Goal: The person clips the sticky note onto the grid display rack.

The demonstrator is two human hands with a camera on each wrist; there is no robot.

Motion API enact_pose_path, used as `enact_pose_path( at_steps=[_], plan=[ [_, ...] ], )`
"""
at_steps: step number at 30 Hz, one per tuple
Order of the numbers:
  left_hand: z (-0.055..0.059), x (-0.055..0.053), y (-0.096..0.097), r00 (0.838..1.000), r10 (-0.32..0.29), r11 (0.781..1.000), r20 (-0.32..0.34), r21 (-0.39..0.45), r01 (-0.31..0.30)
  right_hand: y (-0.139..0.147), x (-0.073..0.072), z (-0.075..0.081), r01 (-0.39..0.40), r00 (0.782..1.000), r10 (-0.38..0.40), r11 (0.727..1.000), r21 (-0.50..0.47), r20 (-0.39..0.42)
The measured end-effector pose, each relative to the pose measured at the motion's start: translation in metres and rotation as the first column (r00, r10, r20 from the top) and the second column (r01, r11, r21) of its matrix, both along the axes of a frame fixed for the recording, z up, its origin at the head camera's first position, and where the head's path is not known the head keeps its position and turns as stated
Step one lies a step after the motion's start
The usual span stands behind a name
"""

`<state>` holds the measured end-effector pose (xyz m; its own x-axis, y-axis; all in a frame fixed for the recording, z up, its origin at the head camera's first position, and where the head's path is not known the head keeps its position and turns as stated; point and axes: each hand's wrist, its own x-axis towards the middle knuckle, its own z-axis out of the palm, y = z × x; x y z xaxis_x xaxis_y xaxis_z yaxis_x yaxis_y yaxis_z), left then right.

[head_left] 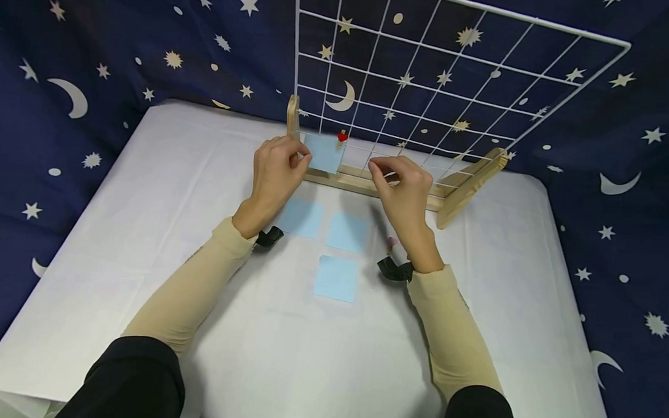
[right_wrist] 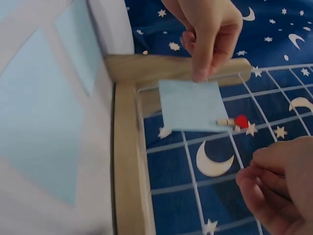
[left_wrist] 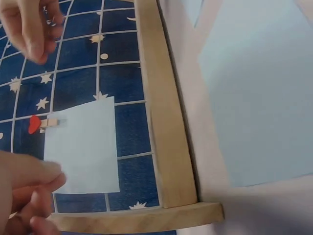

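A light blue paper note [head_left: 324,153] hangs on the white wire grid [head_left: 427,83], held by a small wooden clip with a red heart [head_left: 342,137]. My left hand [head_left: 300,155] pinches the note's left edge; the right wrist view shows its fingertips [right_wrist: 203,73] on the paper [right_wrist: 190,105]. My right hand [head_left: 376,168] hovers just right of the clip [right_wrist: 232,121] with its fingers curled [right_wrist: 266,178], and I see nothing in them. In the left wrist view the note [left_wrist: 85,147] lies against the grid beside my left fingers [left_wrist: 41,188].
The grid stands in a wooden frame [head_left: 363,182] at the back of a white-covered table [head_left: 146,227]. Three more blue notes [head_left: 336,278] lie flat on the table between my forearms. A small pinkish object [head_left: 391,242] lies by my right wrist. Star-patterned cloth surrounds the table.
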<state>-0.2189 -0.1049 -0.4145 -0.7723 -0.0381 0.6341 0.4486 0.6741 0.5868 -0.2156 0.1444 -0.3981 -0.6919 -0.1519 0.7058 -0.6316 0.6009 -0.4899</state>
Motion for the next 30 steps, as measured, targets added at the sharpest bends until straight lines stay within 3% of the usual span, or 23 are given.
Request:
enact_pose_path(
  at_steps=[4, 10, 17, 25, 30],
  plan=[
    [-0.005, 0.006, -0.005, 0.994, -0.010, 0.998, 0.107, -0.057, 0.016, 0.014, 0.005, -0.006, 0.018, 0.999, -0.020, 1.000, 0.023, 0.047],
    [-0.014, 0.012, -0.010, 0.977, -0.036, 0.990, 0.208, -0.128, 0.064, 0.036, 0.015, -0.013, 0.053, 0.991, -0.062, 0.996, 0.077, 0.118],
    [-0.023, 0.019, -0.019, 0.948, -0.070, 0.959, 0.312, -0.242, 0.150, 0.069, 0.035, -0.021, 0.063, 0.978, -0.088, 0.989, 0.135, 0.189],
    [-0.031, 0.025, -0.031, 0.883, -0.143, 0.928, 0.446, -0.251, 0.277, 0.113, 0.061, -0.036, 0.105, 0.957, -0.154, 0.973, 0.203, 0.245],
    [-0.033, 0.028, -0.034, 0.824, -0.148, 0.913, 0.547, -0.244, 0.327, 0.131, 0.076, -0.043, 0.075, 0.932, -0.153, 0.968, 0.239, 0.328]
  ],
)
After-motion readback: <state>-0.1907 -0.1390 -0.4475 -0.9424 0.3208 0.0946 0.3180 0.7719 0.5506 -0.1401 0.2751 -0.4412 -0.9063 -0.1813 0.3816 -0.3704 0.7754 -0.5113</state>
